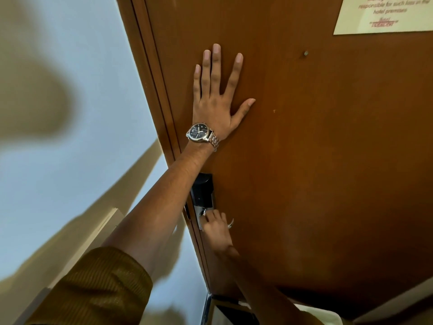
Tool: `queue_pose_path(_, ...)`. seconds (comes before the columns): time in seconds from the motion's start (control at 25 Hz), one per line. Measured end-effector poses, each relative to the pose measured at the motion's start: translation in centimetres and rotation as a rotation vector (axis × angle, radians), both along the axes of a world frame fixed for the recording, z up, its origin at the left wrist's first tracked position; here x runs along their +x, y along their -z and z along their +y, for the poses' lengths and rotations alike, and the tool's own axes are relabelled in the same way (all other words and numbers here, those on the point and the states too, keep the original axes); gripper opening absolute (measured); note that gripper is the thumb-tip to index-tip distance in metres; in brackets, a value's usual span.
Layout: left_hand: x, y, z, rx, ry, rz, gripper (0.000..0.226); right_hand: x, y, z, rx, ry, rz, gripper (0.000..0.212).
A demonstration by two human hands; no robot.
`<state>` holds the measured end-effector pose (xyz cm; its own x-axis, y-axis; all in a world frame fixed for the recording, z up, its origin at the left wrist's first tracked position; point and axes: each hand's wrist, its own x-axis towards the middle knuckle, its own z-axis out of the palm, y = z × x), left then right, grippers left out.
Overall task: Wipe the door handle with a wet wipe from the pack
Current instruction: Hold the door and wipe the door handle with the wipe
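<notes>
My left hand (216,99) lies flat against the brown wooden door (316,148), fingers spread, with a metal watch on the wrist. Lower down, my right hand (216,228) is closed over the door handle, just under the black lock plate (203,190). The hand hides nearly all of the handle. Only a thin pale sliver (231,223) pokes out past the fingers, and I cannot tell whether it is the handle's tip or a wipe. No pack of wipes is in view.
The door frame (152,66) runs along the door's left edge, with a pale wall (77,113) beyond it. A printed notice (384,15) is stuck at the door's upper right. A small peg (305,53) sits on the door.
</notes>
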<state>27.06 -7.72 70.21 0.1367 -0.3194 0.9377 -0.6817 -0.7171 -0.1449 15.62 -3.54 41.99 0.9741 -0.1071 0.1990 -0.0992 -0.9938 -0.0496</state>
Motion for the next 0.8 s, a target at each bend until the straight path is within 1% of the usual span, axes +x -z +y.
queue_pose_path(0.16, -0.2, -0.2, 0.0, 0.008, -0.008, 0.007, 0.081, -1.2, 0.7, -1.4, -0.185, -0.195, -0.057, 0.052)
queue_pose_path(0.24, -0.5, -0.2, 0.0, 0.010, -0.010, 0.009, 0.081, -2.5, 1.1, -3.2, -0.215, -0.258, -0.087, 0.054)
queue_pose_path(0.32, -0.6, -0.2, 0.1, 0.013, -0.010, 0.011, 0.081, -3.9, 1.4, -5.1, -0.197, -0.265, -0.103, 0.056)
queue_pose_path(0.4, -0.7, -0.2, 0.1, 0.014, -0.019, 0.009, 0.081, -5.2, 1.7, -6.4, -0.124, -0.172, -0.137, 0.053)
queue_pose_path(0.44, -0.6, -0.3, 0.1, 0.011, -0.019, 0.011, 0.081, -5.6, 1.9, -6.7, -0.041, -0.108, -0.191, 0.047)
queue_pose_path(0.48, -0.6, -0.3, 0.2, 0.009, -0.019, 0.016, 0.081, -5.8, 2.2, -6.8, 0.102, -0.050, -0.269, 0.038)
queue_pose_path(0.52, -0.5, -0.2, 0.2, 0.006, -0.019, 0.018, 0.081, -5.8, 2.5, -6.5, 0.313, 0.012, -0.353, 0.028)
queue_pose_path(0.6, -0.5, -0.2, 0.1, 0.000, -0.020, 0.011, 0.081, -5.4, 2.9, -5.3, 0.860, 0.178, -0.497, 0.015)
queue_pose_path(0.64, -0.5, -0.1, 0.2, 0.001, -0.017, 0.014, 0.081, -5.0, 2.9, -4.5, 1.114, 0.278, -0.560, 0.013)
queue_pose_path(0.68, -0.5, -0.1, 0.1, 0.004, -0.017, 0.016, 0.081, -4.6, 2.7, -3.9, 1.307, 0.395, -0.621, 0.014)
queue_pose_path(0.76, -0.5, -0.2, 0.1, 0.006, -0.023, 0.015, 0.081, -3.9, 2.2, -3.5, 1.619, 0.611, -0.690, 0.019)
queue_pose_path(0.8, -0.5, -0.2, 0.1, 0.005, -0.025, 0.017, 0.081, -3.6, 2.0, -3.7, 1.760, 0.703, -0.692, 0.020)
